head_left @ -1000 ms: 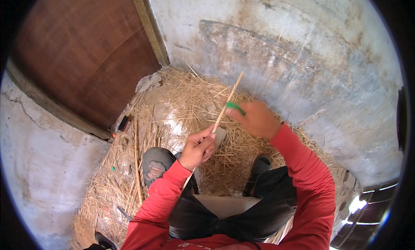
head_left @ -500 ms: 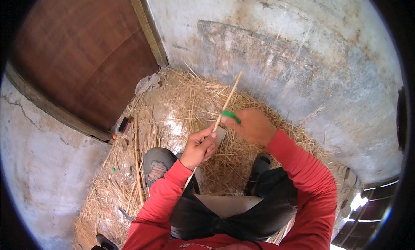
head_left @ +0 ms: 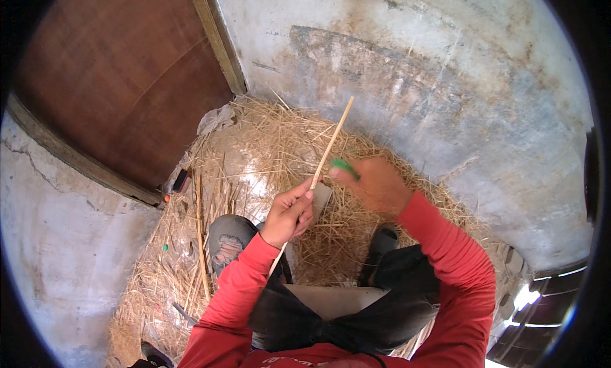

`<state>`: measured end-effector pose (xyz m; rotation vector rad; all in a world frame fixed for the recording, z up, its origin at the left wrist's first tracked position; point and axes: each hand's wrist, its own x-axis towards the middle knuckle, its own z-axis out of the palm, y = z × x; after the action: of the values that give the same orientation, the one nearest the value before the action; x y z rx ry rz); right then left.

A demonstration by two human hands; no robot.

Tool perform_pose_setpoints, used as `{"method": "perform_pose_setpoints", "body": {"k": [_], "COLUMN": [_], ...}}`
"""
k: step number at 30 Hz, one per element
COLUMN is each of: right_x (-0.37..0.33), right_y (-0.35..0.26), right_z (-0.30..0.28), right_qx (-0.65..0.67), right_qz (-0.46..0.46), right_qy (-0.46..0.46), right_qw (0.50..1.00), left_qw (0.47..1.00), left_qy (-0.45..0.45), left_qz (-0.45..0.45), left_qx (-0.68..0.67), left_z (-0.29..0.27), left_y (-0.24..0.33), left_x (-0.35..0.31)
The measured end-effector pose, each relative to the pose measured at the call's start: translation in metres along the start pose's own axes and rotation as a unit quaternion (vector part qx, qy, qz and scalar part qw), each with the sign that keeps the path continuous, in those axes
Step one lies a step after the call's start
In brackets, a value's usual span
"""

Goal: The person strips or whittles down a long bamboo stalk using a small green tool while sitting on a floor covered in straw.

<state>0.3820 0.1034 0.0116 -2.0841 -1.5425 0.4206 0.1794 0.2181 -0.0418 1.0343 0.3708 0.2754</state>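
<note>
My left hand (head_left: pixel 288 216) is closed round a thin, pale wooden stick (head_left: pixel 333 139). The stick slants up and away to the right above the fist, and its lower end runs down past my left wrist. Just right of the stick, my right hand (head_left: pixel 377 185) grips a small green tool (head_left: pixel 346 168) between thumb and fingers. Motion smears this hand, so the tool's kind and any blade cannot be made out. A narrow gap seems to lie between the tool and the stick.
Straw-like shavings (head_left: pixel 267 136) litter the floor between my legs and the stained wall (head_left: pixel 407 69). A brown door panel (head_left: pixel 121 82) stands at the far left. Long thin sticks (head_left: pixel 201 234) lie beside my left knee. A small dark red block (head_left: pixel 182 180) rests by the door frame.
My right hand has shifted slightly right with the green tool, away from the stick. The stick's upper end has risen a little. My left hand keeps its grip.
</note>
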Motion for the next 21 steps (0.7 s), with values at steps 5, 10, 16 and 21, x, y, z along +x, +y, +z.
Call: {"method": "perform_pose_setpoints", "body": {"k": [5, 10, 16, 21], "right_x": [-0.001, 0.013, 0.036, 0.042], "right_y": [-0.010, 0.004, 0.055, 0.050], "right_z": [0.024, 0.025, -0.010, -0.025], "right_qx": [-0.041, -0.071, -0.056, -0.015], "right_qz": [-0.058, -0.017, 0.059, 0.133], "right_qy": [0.001, 0.035, 0.103, 0.101], "right_qw": [0.997, 0.997, 0.991, 0.986], "left_qw": [0.999, 1.000, 0.999, 0.999], "left_qy": [0.026, 0.023, -0.015, -0.023], "left_qz": [-0.014, -0.006, -0.037, -0.028], "left_qx": [-0.016, 0.002, 0.008, 0.003], "left_z": [-0.007, -0.004, 0.009, 0.008], "left_y": [-0.010, -0.004, -0.002, -0.004], "left_x": [0.004, 0.009, 0.001, 0.002]}}
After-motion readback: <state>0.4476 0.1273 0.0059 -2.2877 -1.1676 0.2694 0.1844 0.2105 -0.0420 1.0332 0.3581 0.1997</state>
